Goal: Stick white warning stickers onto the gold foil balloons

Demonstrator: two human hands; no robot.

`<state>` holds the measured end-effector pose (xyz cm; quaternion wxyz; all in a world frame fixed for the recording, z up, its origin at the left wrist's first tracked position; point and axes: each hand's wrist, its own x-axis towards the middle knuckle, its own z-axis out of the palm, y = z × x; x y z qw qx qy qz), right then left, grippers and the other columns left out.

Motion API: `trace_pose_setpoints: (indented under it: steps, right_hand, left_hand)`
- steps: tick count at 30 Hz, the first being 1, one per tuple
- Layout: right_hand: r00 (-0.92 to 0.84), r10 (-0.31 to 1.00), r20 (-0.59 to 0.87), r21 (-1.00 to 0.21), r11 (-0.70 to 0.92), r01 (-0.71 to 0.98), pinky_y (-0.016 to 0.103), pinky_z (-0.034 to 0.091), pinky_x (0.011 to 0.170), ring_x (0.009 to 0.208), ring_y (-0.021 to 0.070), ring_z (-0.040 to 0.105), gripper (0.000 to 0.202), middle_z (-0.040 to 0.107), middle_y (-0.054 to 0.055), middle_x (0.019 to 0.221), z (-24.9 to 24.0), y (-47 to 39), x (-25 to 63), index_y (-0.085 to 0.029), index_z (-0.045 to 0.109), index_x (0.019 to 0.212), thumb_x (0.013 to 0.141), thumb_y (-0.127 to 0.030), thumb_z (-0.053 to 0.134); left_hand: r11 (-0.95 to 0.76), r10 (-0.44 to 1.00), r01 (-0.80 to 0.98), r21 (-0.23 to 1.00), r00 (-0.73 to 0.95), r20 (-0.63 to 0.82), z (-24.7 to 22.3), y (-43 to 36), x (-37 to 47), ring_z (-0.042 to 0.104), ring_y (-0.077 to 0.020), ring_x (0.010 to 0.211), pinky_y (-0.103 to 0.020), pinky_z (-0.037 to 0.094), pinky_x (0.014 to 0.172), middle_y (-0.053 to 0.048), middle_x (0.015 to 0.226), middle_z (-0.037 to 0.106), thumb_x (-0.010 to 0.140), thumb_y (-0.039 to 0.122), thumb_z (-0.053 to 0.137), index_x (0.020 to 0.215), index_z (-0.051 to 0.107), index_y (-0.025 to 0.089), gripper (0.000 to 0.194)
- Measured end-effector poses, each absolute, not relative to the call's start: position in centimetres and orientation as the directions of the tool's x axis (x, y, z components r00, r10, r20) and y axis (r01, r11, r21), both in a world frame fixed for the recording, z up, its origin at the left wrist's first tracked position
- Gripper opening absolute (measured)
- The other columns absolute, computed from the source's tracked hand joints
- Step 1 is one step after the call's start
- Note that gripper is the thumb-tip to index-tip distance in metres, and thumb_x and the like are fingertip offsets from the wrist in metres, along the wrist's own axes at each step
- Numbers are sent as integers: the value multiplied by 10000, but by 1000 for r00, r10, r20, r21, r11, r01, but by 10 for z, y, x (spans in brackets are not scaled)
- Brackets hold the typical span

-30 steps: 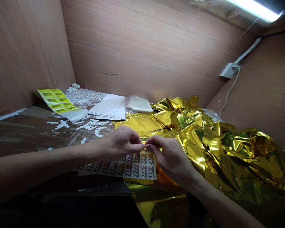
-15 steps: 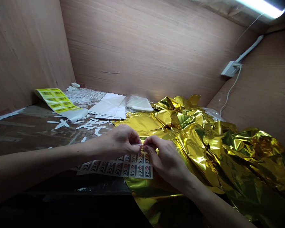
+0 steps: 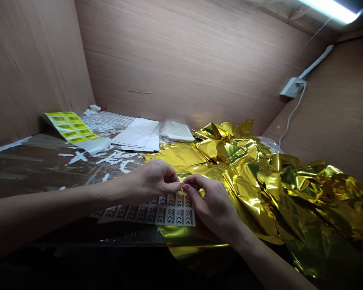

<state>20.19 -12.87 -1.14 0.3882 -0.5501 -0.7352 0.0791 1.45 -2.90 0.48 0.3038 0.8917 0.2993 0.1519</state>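
Observation:
My left hand (image 3: 155,181) is closed, thumb and forefinger pinching the top edge of a sticker sheet (image 3: 166,217). Rows of small black CE marks and red crossed-circle symbols cover the sheet, which slopes below both hands. A thin white edge shows between the left fingertips. My right hand (image 3: 213,203) pinches at the same edge, its fingertips almost touching the left ones. Whether a single sticker is between the right fingers is too small to tell. Crumpled gold foil (image 3: 242,177) lies beneath and to the right of the hands. Part of the sheet is hidden by my left hand.
A yellow label sheet (image 3: 72,127) lies at the left, with scattered white paper scraps (image 3: 78,157) before it. White papers (image 3: 137,135) and a clear-wrapped white stack (image 3: 178,132) lie at the back. Wooden walls (image 3: 169,52) enclose the table; a white socket box (image 3: 292,87) hangs right.
Both hands keep their pinch at the sheet's edge, with only a slight shift of the fingertips. The white edge between the left fingers looks thinner. The view has moved a little.

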Motion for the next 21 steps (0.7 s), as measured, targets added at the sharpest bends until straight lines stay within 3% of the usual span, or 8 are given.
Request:
trace_pose_setpoints:
  steps: [13,21]
  right_hand:
    - [-106,880,463,-539,375,754,272,471,675,723,165,689,123,769,8,843,-9,-128,199,-214,716,927,952,-199,596]
    - [-142,791,595,-387,437,812,315,510,741,787,200,726,90,778,15,881,-15,-127,202,-206,712,957,915,-170,640]
  left_hand:
    - [-726,575,429,538,807,133,5,-29,15,330,-89,543,-223,240,485,39,564,414,929,467,550,695,679,142,421]
    - [-732,492,341,590,864,110,15,-30,14,285,-90,552,-231,220,484,36,596,343,954,432,527,662,575,150,409]
